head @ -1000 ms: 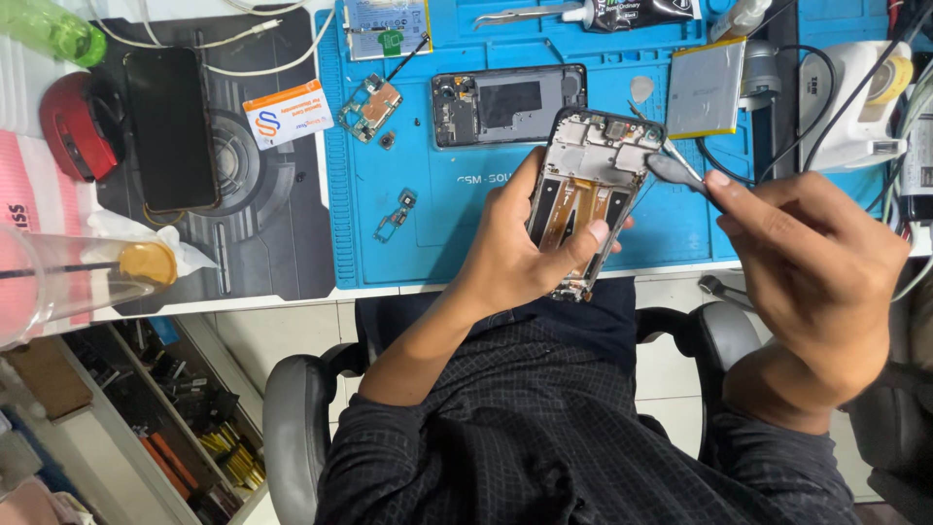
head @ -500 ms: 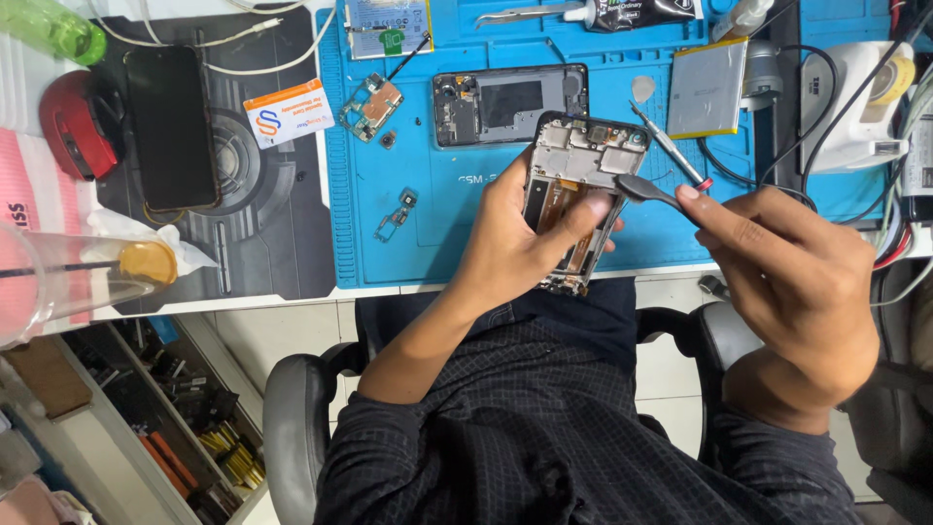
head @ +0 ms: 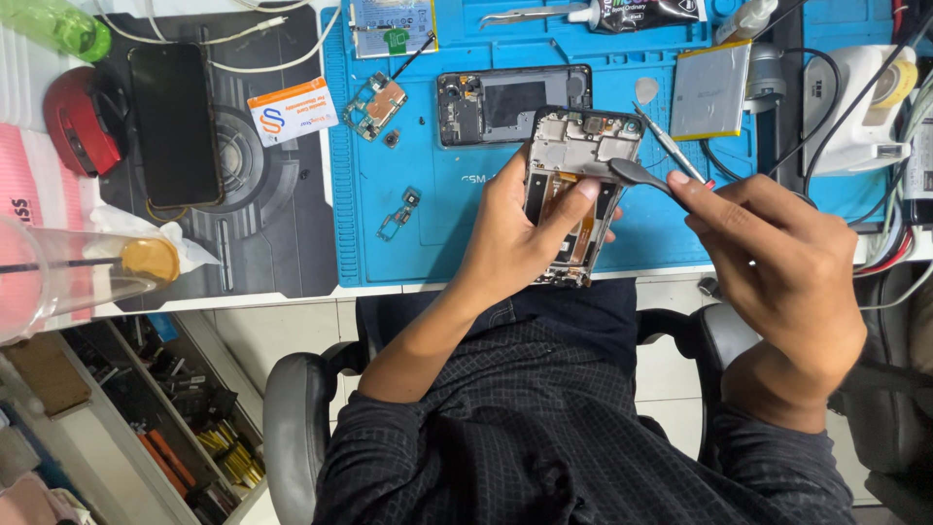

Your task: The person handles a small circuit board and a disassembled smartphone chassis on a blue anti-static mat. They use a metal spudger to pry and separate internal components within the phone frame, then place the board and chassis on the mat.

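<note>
nearest the body, the left hand (head: 515, 243) grips an opened phone (head: 575, 190), lifting it just above the near edge of the surface so its bare insides face up; the thumb lies across the frame, seemingly to steady it. the right hand (head: 777, 282) is closed in a pinch on a thin metal pry tool (head: 637, 173), whose flat tip touches the phone's upper part, a fine grip suited to small parts. beyond, on the blue mat (head: 389, 253), lie a second phone shell (head: 513, 102), a small circuit board (head: 373, 105) and a flat battery (head: 709, 89), spread apart. toward the left edge a black phone (head: 175, 122) rests on a dark mat.
</note>
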